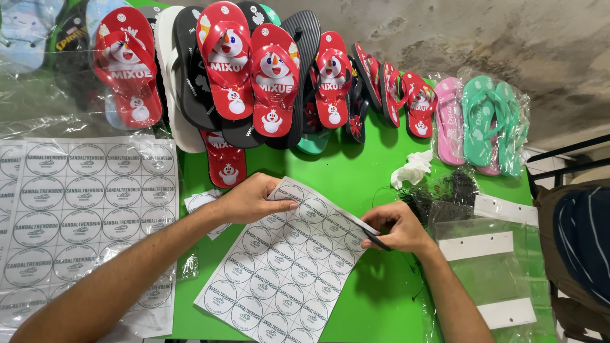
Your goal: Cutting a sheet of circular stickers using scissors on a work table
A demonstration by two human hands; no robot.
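Observation:
A white sheet of round printed stickers (286, 267) lies tilted on the green table (375, 298). My left hand (251, 198) pinches its upper corner, thumb on top. My right hand (397, 225) sits at the sheet's right edge and grips black scissors (372, 236), whose blades touch the paper's edge.
Several red cartoon-print flip-flops (225, 63) line the back, with pink (448, 121) and teal (480, 121) pairs at the right. More sticker sheets (82, 209) lie at left. Crumpled white paper (412, 168), black string ties (445, 194) and clear bags (492, 267) sit to the right.

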